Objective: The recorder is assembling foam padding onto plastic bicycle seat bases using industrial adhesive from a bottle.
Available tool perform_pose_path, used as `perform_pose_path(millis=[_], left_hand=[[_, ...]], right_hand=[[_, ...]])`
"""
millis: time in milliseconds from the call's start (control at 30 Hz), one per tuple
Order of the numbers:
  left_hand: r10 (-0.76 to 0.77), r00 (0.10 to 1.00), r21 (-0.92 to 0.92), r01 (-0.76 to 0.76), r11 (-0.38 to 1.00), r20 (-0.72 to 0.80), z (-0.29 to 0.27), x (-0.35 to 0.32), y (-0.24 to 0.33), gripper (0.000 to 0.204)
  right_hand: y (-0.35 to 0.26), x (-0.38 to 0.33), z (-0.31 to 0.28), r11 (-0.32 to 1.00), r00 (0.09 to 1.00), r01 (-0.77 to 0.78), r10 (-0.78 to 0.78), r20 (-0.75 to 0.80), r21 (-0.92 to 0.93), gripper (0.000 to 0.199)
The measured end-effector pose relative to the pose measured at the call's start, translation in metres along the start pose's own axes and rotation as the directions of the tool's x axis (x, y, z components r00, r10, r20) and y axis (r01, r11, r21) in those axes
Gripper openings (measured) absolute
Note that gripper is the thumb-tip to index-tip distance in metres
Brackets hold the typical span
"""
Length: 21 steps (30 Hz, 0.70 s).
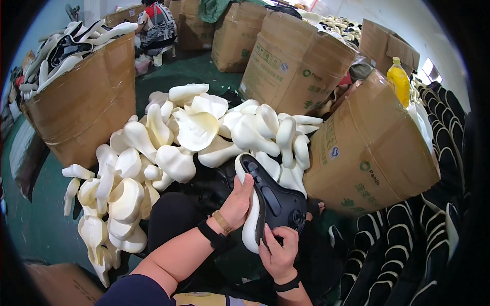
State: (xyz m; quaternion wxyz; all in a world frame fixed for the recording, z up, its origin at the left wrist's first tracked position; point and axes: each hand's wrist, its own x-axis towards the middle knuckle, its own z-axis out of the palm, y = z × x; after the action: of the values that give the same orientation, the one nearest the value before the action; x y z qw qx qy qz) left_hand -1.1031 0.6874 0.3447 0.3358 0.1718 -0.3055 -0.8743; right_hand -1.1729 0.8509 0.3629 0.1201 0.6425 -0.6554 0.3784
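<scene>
A bicycle saddle (278, 201), with a black shell over white foam, is tilted upright above my lap. My left hand (237, 204) is closed around the white foam side at its left, thumb pressed against the edge. My right hand (280, 250) pinches the lower rim of the black shell, its thumb and fingers bent at the edge. Whatever lies between those fingers is hidden. A pile of loose white foam saddle pads (196, 130) lies just beyond and to the left of my hands.
Large cardboard boxes stand around me: one full of pads and black pieces (87, 97) at left, another close by at right (370, 148). Stacked black saddle pieces with white edges (398, 239) line the right side. A yellow bottle (398, 81) stands behind the right box. A person (155, 28) sits far back.
</scene>
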Motion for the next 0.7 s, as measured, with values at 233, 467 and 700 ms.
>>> perform_pose_path(millis=[233, 467, 700], left_hand=[[-0.002, 1.000, 0.197, 0.003, 0.980, -0.005, -0.001, -0.006, -0.018, 0.058], [-0.082, 0.990, 0.080, 0.073, 0.994, 0.114, -0.007, -0.004, -0.006, 0.055], [-0.074, 0.994, 0.082, 0.068, 0.994, 0.074, -0.003, -0.001, -0.012, 0.050]], right_hand=[[-0.003, 0.004, -0.002, 0.996, 0.998, 0.058, -0.055, 0.042, -0.070, 0.044], [-0.005, -0.002, 0.010, 0.998, 0.996, 0.058, -0.057, 0.076, -0.014, 0.048], [0.023, 0.000, -0.014, 0.971, 0.984, -0.165, 0.174, -0.041, 0.174, 0.031]])
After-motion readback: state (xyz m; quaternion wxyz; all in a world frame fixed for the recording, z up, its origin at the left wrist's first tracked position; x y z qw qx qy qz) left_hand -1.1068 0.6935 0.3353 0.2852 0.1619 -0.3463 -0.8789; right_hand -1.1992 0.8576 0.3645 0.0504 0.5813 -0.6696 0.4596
